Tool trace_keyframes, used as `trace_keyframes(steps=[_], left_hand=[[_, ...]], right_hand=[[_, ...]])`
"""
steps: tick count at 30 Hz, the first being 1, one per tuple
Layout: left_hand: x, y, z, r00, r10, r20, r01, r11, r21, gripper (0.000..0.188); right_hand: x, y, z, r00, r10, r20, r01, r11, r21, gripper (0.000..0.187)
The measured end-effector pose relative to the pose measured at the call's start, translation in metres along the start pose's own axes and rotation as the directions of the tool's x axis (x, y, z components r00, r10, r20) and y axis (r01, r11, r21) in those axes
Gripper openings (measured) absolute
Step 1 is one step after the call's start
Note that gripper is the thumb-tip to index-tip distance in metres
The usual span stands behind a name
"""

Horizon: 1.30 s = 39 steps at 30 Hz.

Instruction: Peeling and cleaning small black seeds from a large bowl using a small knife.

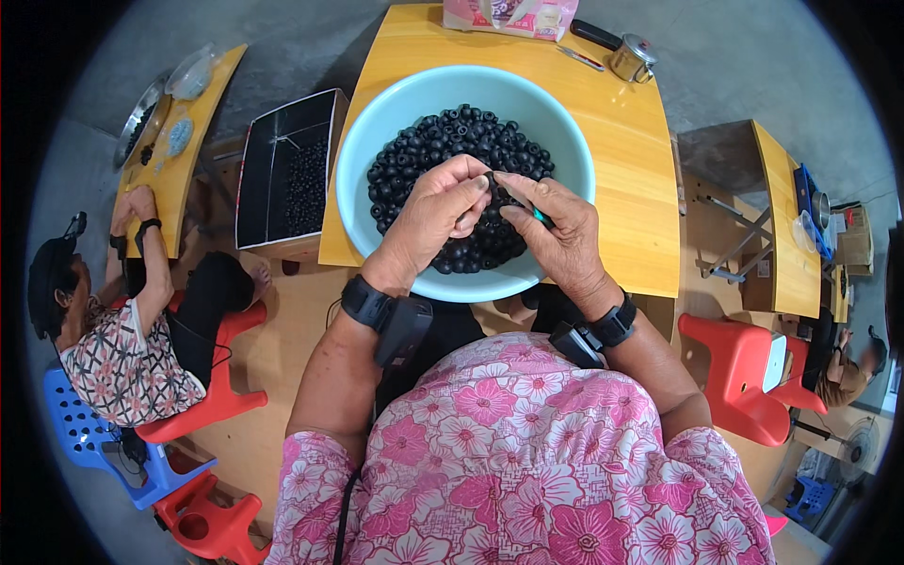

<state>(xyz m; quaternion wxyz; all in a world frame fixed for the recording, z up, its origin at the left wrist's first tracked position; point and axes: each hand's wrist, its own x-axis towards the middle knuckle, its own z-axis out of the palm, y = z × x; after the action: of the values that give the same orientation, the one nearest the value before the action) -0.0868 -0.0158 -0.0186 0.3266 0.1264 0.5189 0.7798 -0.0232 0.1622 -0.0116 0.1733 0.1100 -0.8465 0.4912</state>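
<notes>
Over a light blue basin (572, 141), my two hands meet at the fingertips. The basin holds many small black ring-shaped pieces (428, 146) with holes through them. My left hand (433, 209) is closed, thumb and forefinger pinching a small black piece (489, 177), mostly covered by the fingers. In my right hand (561, 231) is a slim tool with a green part (542, 217) and a pale narrow tip, which touches or nearly touches that piece. The tool's exact kind is hard to make out. Both wrists wear black straps with small devices.
The basin stands on a yellow wooden table (636, 226). At its back are a pink bag (513, 21), a slim pen-like tool (579, 58), a black case (595, 36) and a metal cup (634, 58). A box (247, 188) with black pieces sits left, near a seated co-worker. Red chairs (739, 377) stand right.
</notes>
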Motion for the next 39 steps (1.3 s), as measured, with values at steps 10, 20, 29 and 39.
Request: trace_keyframes(steps=[10, 20, 29, 39], left_hand=[[0.001, 0.000, 0.004, 0.998, 0.007, 0.064, -0.011, 0.998, 0.055, 0.014], [-0.019, 0.014, 0.028, 0.996, 0.021, 0.082, -0.021, 1.000, 0.001, 0.018], [-0.046, 0.008, 0.086, 0.974, 0.021, 0.225, 0.003, 0.994, -0.106, 0.021], [-0.056, 0.002, 0.102, 0.964, 0.011, 0.267, -0.013, 1.000, 0.004, 0.017]], right_hand=[[0.003, 0.004, 0.003, 0.998, -0.042, -0.055, 0.046, 0.996, 0.072, 0.034], [-0.020, -0.017, -0.035, 0.980, 0.199, -0.023, -0.181, 0.926, 0.333, 0.025], [-0.054, -0.036, -0.081, 0.993, -0.112, 0.040, 0.114, 0.993, -0.045, 0.021], [-0.076, -0.054, -0.089, 0.958, -0.281, 0.052, 0.283, 0.907, -0.311, 0.026]])
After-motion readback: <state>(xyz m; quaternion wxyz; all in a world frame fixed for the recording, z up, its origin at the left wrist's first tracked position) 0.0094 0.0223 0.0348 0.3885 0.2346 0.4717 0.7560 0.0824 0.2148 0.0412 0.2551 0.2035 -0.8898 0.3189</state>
